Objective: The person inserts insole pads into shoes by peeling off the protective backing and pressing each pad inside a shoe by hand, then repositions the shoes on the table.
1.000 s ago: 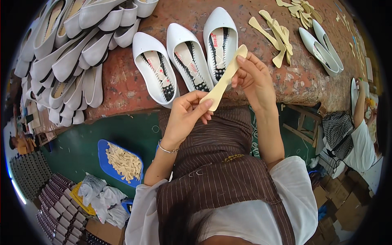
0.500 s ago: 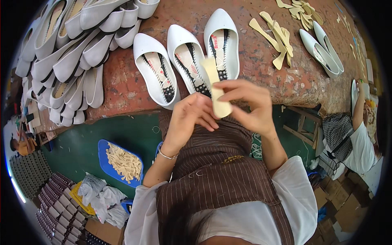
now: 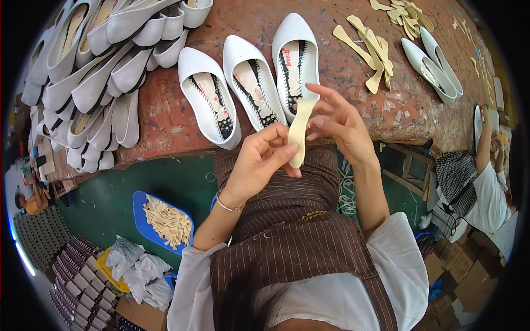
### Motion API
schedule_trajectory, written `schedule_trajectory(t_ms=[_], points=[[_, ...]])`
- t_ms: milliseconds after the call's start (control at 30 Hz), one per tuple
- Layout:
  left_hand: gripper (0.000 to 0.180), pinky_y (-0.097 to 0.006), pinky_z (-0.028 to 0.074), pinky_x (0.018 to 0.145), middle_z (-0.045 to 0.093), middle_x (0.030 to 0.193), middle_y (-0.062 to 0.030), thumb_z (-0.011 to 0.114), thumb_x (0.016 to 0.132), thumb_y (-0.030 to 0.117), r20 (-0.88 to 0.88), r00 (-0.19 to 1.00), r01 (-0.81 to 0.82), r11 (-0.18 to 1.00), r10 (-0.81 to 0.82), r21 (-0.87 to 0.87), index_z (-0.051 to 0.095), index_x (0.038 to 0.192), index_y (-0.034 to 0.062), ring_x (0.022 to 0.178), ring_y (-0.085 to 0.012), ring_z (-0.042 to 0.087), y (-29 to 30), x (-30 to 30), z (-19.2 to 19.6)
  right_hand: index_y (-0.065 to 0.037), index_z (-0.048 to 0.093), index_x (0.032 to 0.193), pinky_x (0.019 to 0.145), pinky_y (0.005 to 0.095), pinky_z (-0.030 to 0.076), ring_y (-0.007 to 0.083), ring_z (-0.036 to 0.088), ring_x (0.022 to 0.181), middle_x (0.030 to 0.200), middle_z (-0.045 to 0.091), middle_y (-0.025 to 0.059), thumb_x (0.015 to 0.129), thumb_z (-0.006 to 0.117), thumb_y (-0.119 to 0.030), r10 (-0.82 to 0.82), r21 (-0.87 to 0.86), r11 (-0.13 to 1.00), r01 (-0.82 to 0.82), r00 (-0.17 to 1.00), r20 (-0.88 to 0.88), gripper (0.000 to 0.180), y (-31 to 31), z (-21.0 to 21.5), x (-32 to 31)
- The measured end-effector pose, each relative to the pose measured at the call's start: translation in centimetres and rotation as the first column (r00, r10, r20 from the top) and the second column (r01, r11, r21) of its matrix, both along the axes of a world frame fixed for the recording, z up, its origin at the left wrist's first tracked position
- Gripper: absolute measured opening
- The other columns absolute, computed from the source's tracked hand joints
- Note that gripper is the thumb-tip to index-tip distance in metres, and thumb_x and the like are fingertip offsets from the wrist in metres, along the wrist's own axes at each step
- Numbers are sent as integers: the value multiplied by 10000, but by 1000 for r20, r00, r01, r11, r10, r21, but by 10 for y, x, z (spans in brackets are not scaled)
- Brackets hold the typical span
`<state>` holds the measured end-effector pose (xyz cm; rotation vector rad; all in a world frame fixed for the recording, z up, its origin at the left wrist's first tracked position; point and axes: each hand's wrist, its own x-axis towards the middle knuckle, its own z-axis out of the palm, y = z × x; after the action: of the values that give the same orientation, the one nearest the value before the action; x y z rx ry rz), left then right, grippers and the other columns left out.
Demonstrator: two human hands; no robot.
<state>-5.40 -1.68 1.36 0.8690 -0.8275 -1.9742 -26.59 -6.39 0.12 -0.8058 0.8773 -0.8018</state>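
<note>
A pale yellow insole-shaped pad [image 3: 299, 128], narrow in the middle, is pinched at its near end between the thumb and fingers of my left hand [image 3: 268, 154]. My right hand [image 3: 342, 126] is beside the pad's far end with fingers spread; any fingertip contact there is hard to make out. Just beyond my hands on the worktable, three white pointed flat shoes stand in a row, toes away from me: a left shoe [image 3: 193, 62], a middle shoe [image 3: 243, 49] and a right shoe [image 3: 293, 30]. Patterned insoles with zigzag stitched edges show inside them.
White shoes [image 3: 91, 88] are piled high on the left of the worn red-brown table [image 3: 165, 124]. More pads [image 3: 378, 52] and a white pair [image 3: 430, 69] lie to the right. A blue tray [image 3: 144, 223] of pads sits below left. Another person [image 3: 491, 193] is at far right.
My left hand has taken the pad by its near end. My right hand has loosened from it and spread its fingers. The pad now leans with its far end to the right.
</note>
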Motion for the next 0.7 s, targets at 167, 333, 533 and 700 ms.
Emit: schedule_trajectory(t_ms=[167, 333, 533, 700], points=[[219, -280, 511, 563, 591, 855, -68, 544, 1025, 202, -551, 834, 141, 973, -18, 183, 531, 1131, 11, 646, -167, 611, 1, -5, -13, -36, 439, 1444, 794, 307, 593, 232, 676, 1043, 1353, 562, 248, 849, 757, -135, -41, -65, 996, 62, 958, 283, 682, -14, -1, 14], [177, -301, 477, 532, 498, 770, -48, 497, 1036, 229, -818, 575, 350, 900, 12, 259, 481, 1062, 54, 630, -182, 549, 3, -17, -20, -3, 608, 1200, 713, 284, 588, 205, 691, 942, 1262, 615, 257, 839, 782, -170, -47, -97, 993, 68, 979, 200, 434, -28, -11, 2], [218, -310, 472, 531, 477, 726, -32, 380, 1058, 247, -862, 493, 393, 854, 117, 340, 476, 1076, 52, 630, -181, 536, -4, -27, -26, 33, 655, 1085, 548, 231, 509, 160, 667, 721, 1007, 696, 221, 774, 851, -186, 238, -165, 964, -209, 954, 181, 428, -32, -9, -5], [298, -298, 497, 558, 534, 739, -31, 342, 1064, 267, -697, 715, 369, 877, -56, 307, 478, 1163, 21, 627, -173, 568, -18, -20, -17, 40, 694, 952, 589, 242, 523, 147, 665, 712, 826, 717, 156, 784, 810, -44, 226, -129, 966, -225, 974, -9, 220, -44, 1, -12]])
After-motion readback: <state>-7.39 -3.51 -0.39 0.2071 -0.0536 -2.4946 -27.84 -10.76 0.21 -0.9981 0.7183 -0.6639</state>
